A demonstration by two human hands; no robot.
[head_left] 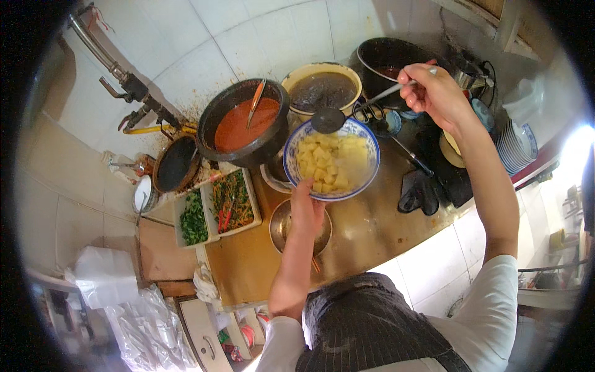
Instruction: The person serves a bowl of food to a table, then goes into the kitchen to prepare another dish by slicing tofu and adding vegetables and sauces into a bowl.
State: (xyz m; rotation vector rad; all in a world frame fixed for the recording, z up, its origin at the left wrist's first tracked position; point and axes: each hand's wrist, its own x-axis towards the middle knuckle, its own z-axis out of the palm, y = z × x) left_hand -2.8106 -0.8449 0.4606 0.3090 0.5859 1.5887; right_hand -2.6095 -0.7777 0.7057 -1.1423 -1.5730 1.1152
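Head view: two hands work over the brown desk (372, 229). The left hand (305, 208) grips one blue-and-white patterned bowl of pale yellow cubes (331, 158); the right hand (434, 90) is closed around one long metal ladle (347, 111) above it. Behind stand three pots.

A blue-and-white patterned ceramic bowl (331, 160) of pale yellow cubes is being held by the left hand (306, 208), while a long-handled metal ladle (356, 106) is being held over it by the right hand (432, 92).

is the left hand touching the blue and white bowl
Touching: the head view shows the left hand gripping the near rim of the blue and white bowl.
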